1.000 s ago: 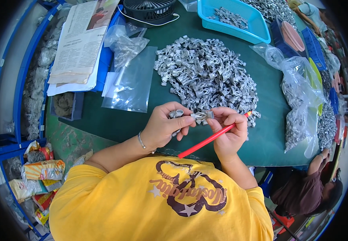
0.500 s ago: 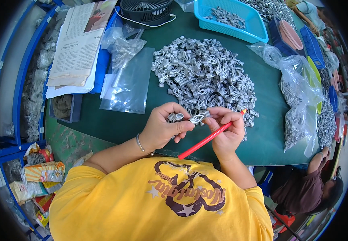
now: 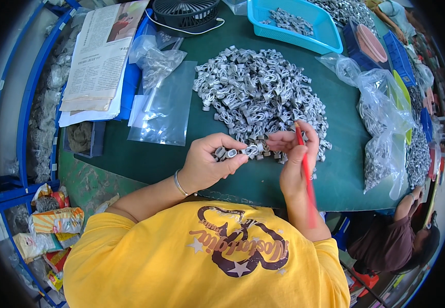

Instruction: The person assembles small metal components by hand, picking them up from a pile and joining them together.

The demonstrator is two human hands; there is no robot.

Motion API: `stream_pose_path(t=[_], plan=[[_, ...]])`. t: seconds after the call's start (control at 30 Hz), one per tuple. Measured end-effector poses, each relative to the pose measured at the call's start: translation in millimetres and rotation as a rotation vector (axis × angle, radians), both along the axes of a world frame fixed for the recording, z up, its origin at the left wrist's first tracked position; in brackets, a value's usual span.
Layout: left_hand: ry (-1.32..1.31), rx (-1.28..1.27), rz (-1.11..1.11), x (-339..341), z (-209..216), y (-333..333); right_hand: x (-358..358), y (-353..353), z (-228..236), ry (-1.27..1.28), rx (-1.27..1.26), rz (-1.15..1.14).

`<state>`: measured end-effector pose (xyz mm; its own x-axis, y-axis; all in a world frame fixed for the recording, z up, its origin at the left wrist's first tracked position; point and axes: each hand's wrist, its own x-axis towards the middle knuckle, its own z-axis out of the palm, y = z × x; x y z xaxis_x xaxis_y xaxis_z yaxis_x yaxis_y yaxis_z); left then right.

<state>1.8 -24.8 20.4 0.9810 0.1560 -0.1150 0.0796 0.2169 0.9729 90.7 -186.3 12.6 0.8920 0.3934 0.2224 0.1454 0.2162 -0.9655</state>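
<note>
My left hand (image 3: 204, 160) is closed around a few small grey metal fittings (image 3: 231, 153). Thumb and forefinger pinch one looped fitting (image 3: 253, 150) at its end. To its right, my right hand (image 3: 295, 164) grips a slim red pen-like stick (image 3: 305, 169) between thumb and fingers. The stick stands almost upright, with a pale tip at the top and a motion-blurred lower end over my forearm. Its exact kind cannot be made out. Just beyond both hands lies a big heap of the same looped fittings (image 3: 258, 92) on the green tabletop (image 3: 227, 182).
A turquoise basket (image 3: 330, 43) holding more fittings stands at the back, beside a black fan (image 3: 186, 15). Newspapers (image 3: 97, 66) and clear plastic bags (image 3: 166, 108) lie left. Filled bags (image 3: 381, 123) are at right, where another person (image 3: 389, 241) sits.
My right hand has come away from the pinched fitting, moving right and slightly up. The red stick has swung from slanted to almost upright. My left hand stays nearly still.
</note>
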Motion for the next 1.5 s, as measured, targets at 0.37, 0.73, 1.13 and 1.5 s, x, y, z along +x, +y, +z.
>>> stream_pose_path(t=[0.37,0.73,1.13,1.5], plan=[[-0.223,0.339,0.052,3.7,-1.7,-2.0,-4.7,-11.1,4.9,-0.249,-0.012,-0.003],[-0.33,0.403,0.056,5.3,-0.5,-2.5,-4.4,-7.1,9.6,-0.341,-0.25,0.025],[-0.299,0.412,-0.01,13.4,11.8,-6.0,-1.3,-2.2,11.4,-0.117,-0.159,0.062],[-0.795,-0.453,-0.765,45.6,138.8,-32.8,74.3,-87.0,52.7,-0.878,-0.257,-0.761]])
